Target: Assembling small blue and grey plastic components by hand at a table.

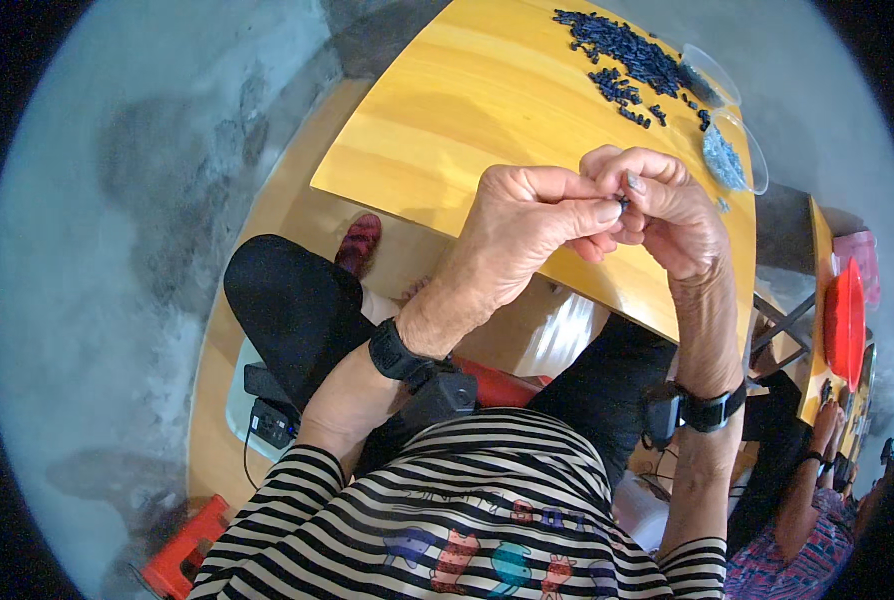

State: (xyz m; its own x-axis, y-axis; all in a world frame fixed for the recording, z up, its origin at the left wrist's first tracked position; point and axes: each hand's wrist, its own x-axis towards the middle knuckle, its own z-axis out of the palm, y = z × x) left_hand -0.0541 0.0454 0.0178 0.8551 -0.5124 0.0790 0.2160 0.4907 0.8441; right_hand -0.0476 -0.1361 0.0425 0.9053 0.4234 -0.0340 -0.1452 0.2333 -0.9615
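Above the near edge of the yellow table, my two hands meet fingertip to fingertip. My left hand pinches a small dark piece between thumb and forefinger. My right hand is closed on the same piece from the other side, its fingers curled. Most of the piece is hidden by the fingertips, so its exact shape does not show. On the far right of the table lies a heap of small black cylindrical parts, with several strays beside it.
Right of the heap stand a clear tub with dark contents and a clear tub of small bluish-silver parts. Another person sits at a second table on the right, near a red basin. A red stool is at lower left.
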